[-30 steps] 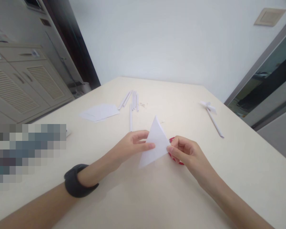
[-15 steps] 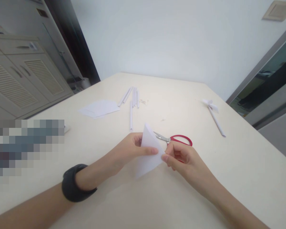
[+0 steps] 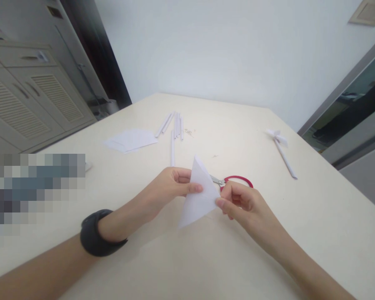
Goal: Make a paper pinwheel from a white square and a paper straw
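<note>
A white sheet of paper (image 3: 201, 204), folded into a triangle, is held up above the table between both hands. My left hand (image 3: 171, 187) grips it from the left, thumb lying on the front face and fingers behind. At its right corner, my right hand (image 3: 240, 202) pinches the paper between thumb and finger. Just behind the right hand lie red-handled scissors (image 3: 242, 179), their blades partly covered by the paper.
Several rolled paper tubes (image 3: 176, 125) lie at the back of the table (image 3: 137, 266). Left of them is a stack of paper sheets (image 3: 133, 139). A paper pinwheel (image 3: 284, 156) on a rolled stick rests at the right. Small thin pieces (image 3: 189, 132) lie beside the tubes.
The folded paper has turned slightly toward the camera and shifted a little up and right, hiding more of the scissor blades. Both hands keep their hold on it.
</note>
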`<state>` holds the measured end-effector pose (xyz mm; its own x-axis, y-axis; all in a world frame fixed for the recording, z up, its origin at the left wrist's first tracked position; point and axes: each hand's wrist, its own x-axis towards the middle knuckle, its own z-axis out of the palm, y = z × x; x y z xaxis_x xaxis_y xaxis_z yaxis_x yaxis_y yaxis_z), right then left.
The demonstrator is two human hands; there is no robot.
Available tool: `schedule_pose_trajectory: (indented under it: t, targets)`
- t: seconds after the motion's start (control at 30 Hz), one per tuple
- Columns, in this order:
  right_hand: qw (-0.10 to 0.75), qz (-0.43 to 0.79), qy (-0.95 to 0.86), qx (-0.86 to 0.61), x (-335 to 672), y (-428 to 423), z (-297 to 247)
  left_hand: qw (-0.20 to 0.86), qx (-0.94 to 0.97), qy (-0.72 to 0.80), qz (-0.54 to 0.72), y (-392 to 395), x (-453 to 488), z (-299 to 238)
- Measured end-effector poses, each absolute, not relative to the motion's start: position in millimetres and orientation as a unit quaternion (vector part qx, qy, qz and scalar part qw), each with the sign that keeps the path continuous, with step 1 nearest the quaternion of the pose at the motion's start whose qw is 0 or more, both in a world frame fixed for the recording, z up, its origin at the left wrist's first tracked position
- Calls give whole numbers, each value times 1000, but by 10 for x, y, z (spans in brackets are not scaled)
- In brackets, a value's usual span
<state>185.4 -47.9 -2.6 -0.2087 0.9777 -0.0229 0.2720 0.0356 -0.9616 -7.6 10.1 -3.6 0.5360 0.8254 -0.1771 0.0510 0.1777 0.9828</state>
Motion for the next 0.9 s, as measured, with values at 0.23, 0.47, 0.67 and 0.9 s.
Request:
schedule_pose_trajectory:
  t: [0.23,0.47,0.67,0.9]
  targets:
    - [382,475,-613,-502,1873,-462,-29,673,567,368,301,115,-90,-10]
    - [370,472,-618,-509,1861,-464,-31,663,563,381,314,99,-83,-19]
    - [364,477,-628,-496,1871,-452,-58,656,562,380,330,131,-99,-44]
    - [359,491,-626,-488,1860,-472,-67,670,543,374,341,136,-98,-30]
